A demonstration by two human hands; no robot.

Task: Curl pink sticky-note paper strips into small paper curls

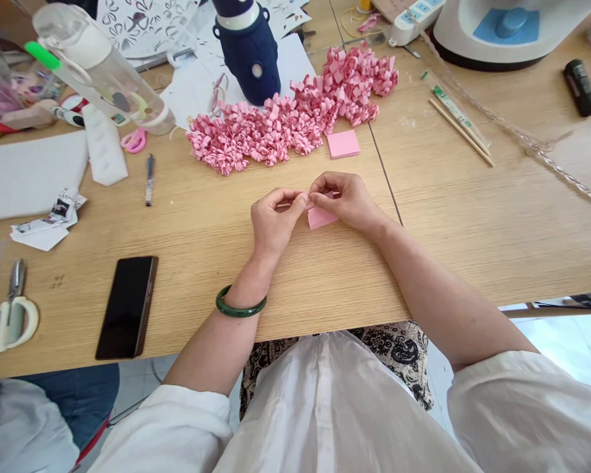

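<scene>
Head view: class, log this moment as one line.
left hand: pinching; right hand: pinching, over pink paper; grip contents: unclear; pink curls: heaped beyond; pink pad: beside curls

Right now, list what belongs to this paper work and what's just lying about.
Seemingly in use:
pink paper, at left hand and right hand
pink pad
pink curls

Seemingly just lying about:
phone
white scissors
pen
clear bottle
blue bottle

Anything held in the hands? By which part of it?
Left hand and right hand seem to pinch a small pink paper strip between fingertips; exactly which part is hidden.
</scene>
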